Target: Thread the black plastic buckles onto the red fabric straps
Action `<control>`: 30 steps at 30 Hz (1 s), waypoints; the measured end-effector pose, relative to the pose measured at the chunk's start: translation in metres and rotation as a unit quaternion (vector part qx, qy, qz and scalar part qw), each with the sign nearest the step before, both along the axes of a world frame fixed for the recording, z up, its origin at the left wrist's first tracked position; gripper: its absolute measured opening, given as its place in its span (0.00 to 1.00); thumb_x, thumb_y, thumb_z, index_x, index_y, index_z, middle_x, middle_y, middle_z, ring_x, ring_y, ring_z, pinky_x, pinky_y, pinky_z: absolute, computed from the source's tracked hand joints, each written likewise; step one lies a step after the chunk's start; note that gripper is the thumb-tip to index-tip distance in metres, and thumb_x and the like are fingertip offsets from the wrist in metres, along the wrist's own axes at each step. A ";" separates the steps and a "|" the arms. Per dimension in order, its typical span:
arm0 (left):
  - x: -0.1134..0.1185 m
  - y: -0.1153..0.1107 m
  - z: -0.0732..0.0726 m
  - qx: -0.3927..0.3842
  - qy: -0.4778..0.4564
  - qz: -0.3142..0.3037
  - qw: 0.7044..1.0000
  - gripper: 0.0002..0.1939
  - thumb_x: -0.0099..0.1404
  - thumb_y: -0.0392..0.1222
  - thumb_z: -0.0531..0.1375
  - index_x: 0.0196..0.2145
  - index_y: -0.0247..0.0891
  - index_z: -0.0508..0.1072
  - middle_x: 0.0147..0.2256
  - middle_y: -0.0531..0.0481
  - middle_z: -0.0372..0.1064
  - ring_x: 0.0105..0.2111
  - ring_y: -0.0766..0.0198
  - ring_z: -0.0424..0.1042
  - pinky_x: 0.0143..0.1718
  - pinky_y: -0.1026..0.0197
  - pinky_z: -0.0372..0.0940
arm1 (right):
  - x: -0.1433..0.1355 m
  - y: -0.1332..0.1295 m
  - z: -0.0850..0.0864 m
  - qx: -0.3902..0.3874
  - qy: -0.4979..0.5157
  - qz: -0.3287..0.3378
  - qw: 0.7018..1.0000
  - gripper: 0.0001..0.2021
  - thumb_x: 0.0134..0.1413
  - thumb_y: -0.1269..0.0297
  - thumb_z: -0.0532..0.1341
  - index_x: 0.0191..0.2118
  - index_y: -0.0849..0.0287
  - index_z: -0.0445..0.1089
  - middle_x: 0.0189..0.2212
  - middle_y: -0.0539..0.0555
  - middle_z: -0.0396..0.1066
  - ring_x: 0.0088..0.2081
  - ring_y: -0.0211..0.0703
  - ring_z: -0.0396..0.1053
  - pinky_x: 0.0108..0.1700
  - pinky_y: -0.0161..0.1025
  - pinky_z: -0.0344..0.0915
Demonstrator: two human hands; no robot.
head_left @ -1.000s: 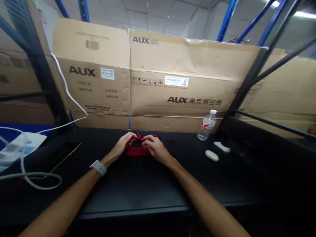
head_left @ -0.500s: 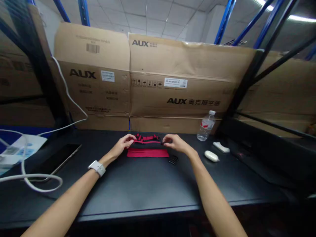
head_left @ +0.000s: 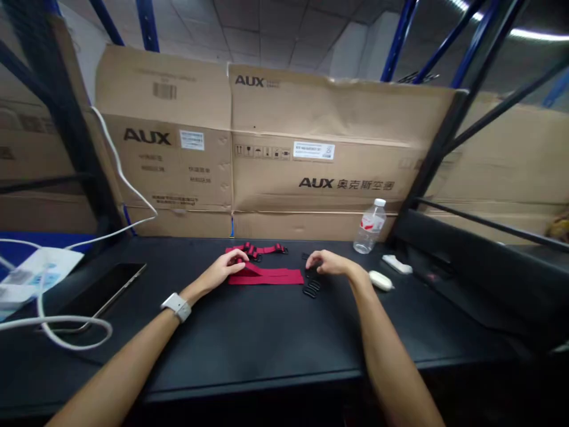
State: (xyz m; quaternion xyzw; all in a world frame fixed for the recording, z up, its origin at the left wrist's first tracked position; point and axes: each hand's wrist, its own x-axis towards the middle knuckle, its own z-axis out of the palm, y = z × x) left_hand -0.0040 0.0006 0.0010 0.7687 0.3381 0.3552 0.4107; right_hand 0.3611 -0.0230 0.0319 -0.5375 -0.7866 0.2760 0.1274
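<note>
Flat red webbing straps (head_left: 271, 276) lie on the black table (head_left: 249, 338) in front of me. Behind them lies a second red strap with black buckles (head_left: 262, 249). My left hand (head_left: 224, 270) pinches the left end of the flat straps, lifting it slightly. My right hand (head_left: 326, 263) hovers over several small black plastic buckles (head_left: 311, 287) just right of the straps, fingers curled down toward them; whether it grips one is hidden. A grey watch (head_left: 176, 306) is on my left wrist.
A clear water bottle (head_left: 370, 226) stands at the back right, beside a small white case (head_left: 381, 280) and a flat white piece (head_left: 397, 264). A dark tablet (head_left: 104, 287), white cable (head_left: 57, 329) and papers (head_left: 31, 273) lie at the left. Cardboard boxes (head_left: 275, 154) wall the back.
My hands started together on the bunched red strap, then spread it out flat. My right hand has let go of the strap end and moved right, over the black buckles.
</note>
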 end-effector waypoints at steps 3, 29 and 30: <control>0.000 0.000 0.000 -0.006 0.003 -0.002 1.000 0.15 0.59 0.49 0.60 0.39 0.37 0.70 0.32 0.53 0.65 0.30 0.64 0.63 0.33 0.64 0.56 | -0.001 0.002 -0.002 0.014 -0.011 -0.008 1.000 0.14 0.43 0.76 0.57 0.37 0.62 0.75 0.35 0.55 0.76 0.37 0.43 0.72 0.41 0.37 0.65; 0.013 -0.013 0.003 -0.113 -0.115 -0.099 0.982 0.18 0.55 0.41 0.65 0.43 0.37 0.68 0.37 0.50 0.69 0.39 0.62 0.69 0.44 0.59 0.61 | -0.133 -0.032 -0.010 0.329 0.049 0.104 0.937 0.21 0.55 0.59 0.62 0.54 0.55 0.62 0.48 0.56 0.66 0.42 0.42 0.67 0.48 0.40 0.63; 0.014 -0.015 0.003 -0.110 -0.119 -0.095 0.982 0.17 0.54 0.41 0.66 0.41 0.37 0.68 0.36 0.51 0.68 0.38 0.63 0.69 0.43 0.60 0.62 | -0.137 -0.033 -0.011 0.332 0.053 0.106 0.936 0.21 0.55 0.59 0.62 0.54 0.56 0.62 0.47 0.56 0.67 0.44 0.43 0.67 0.49 0.40 0.63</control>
